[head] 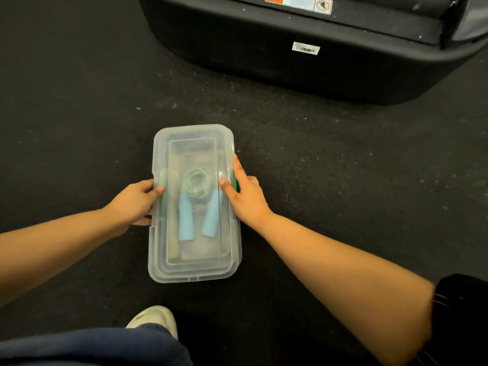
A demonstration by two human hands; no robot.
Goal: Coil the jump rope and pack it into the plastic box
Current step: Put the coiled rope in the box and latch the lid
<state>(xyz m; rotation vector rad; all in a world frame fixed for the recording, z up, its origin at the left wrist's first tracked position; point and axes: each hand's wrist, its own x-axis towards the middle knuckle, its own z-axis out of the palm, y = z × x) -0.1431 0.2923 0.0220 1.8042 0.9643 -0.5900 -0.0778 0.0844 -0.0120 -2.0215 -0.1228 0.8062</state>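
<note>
A clear plastic box [194, 270] lies on the dark floor with its clear lid on top. Through the lid I see the jump rope [196, 184] coiled in a pale ring, its two light blue handles [186, 220] pointing toward me. My left hand [136, 200] grips the box's left side, thumb on the lid's edge. My right hand [244, 192] holds the right side, thumb on the lid, over a green latch [237, 184] that is partly hidden.
A large black machine base [317, 62] with stickers stands on the floor beyond the box. My knee in dark blue cloth [92, 347] and a pale shoe [155, 319] are at the bottom, near the box's front end.
</note>
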